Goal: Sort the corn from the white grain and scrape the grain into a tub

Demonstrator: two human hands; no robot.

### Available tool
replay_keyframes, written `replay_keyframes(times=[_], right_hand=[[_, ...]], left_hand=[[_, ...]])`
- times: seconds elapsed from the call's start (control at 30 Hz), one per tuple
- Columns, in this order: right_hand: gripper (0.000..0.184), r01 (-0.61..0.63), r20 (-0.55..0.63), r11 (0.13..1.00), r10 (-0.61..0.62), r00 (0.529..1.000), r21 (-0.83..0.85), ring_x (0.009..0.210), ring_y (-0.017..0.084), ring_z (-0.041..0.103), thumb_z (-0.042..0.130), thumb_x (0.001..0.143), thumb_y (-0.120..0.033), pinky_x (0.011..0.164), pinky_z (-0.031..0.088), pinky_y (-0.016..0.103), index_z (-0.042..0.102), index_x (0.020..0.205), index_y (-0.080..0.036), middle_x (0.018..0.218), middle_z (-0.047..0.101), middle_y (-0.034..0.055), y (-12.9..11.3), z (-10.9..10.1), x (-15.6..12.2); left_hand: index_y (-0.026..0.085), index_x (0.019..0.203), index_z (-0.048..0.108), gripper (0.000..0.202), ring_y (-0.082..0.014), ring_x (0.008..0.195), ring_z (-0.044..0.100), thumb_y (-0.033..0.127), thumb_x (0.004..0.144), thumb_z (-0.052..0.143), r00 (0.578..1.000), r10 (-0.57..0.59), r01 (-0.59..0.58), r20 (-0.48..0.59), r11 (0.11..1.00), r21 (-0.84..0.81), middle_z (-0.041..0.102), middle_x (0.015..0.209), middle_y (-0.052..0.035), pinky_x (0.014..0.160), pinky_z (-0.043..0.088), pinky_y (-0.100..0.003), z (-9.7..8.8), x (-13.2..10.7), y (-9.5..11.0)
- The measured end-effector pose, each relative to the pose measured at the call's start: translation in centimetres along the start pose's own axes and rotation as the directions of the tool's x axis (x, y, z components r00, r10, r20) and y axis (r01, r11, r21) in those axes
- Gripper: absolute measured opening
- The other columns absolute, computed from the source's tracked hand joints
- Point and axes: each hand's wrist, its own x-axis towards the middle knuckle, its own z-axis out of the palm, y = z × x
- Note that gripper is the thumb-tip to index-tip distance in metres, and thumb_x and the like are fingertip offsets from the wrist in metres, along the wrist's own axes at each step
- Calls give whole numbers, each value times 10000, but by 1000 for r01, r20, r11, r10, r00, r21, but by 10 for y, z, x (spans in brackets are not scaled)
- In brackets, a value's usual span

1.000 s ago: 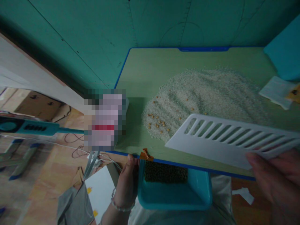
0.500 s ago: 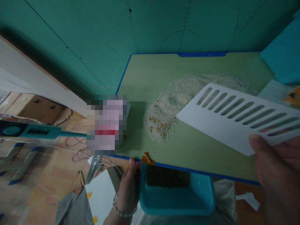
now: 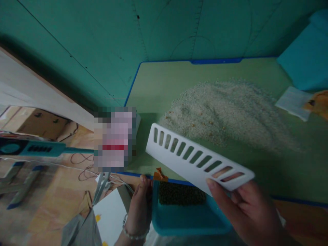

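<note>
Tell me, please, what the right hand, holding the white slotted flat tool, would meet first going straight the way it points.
Through its tool, the right hand would likely meet the pale granular heap first, though depth is unclear.

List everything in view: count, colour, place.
Tabletop: one, green, centre
Grain pile: one, pale, centre
Round bits: several, orange, on pile
Slotted scraper: one, white, over near edge
Tape: one, orange, near edge
Tub: one, teal, below edge
Grains: many, dark, in tub
Pixelated object: one, pinkish, tabletop's left
Handled tool: one, teal, left
Container: one, teal, far right
Sachet: one, whitish, right
Unclear item: one, orange, right
Carton: one, brown, left
Frame: one, grey, left
Board: one, white, bottom left
Wall: one, green, behind
Left hand: one, beside tub
Right hand: one, gripping slotted scraper
</note>
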Motion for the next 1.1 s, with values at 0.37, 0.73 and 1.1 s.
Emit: replay_keyframes(times=[0.37,0.73,1.1], right_hand=[[72,76,-51,975,-89,995,-208,679,177,653,562,792,-244,587,528,264,533,839,-197,760,664,56,2,19,20],[51,116,34,988,-113,993,-101,656,120,641,552,776,-165,569,499,173,556,775,-217,675,637,-11,-21,13,17],[95,-8,95,992,20,995,-124,590,180,642,467,785,-241,502,476,243,528,777,-169,658,640,50,-24,70,34]], left_hand=[[217,734,694,229,-250,902,658,410,616,731,998,25,-24,49,999,-28,739,846,-11,864,484,-363,3,-1,-1],[188,712,710,396,-295,865,669,423,416,827,994,29,-31,-102,999,-19,732,666,-25,849,502,-413,9,1,-2],[204,753,683,463,-310,874,661,311,342,868,989,10,-24,-147,995,-92,720,653,6,804,519,-397,16,-4,0]])
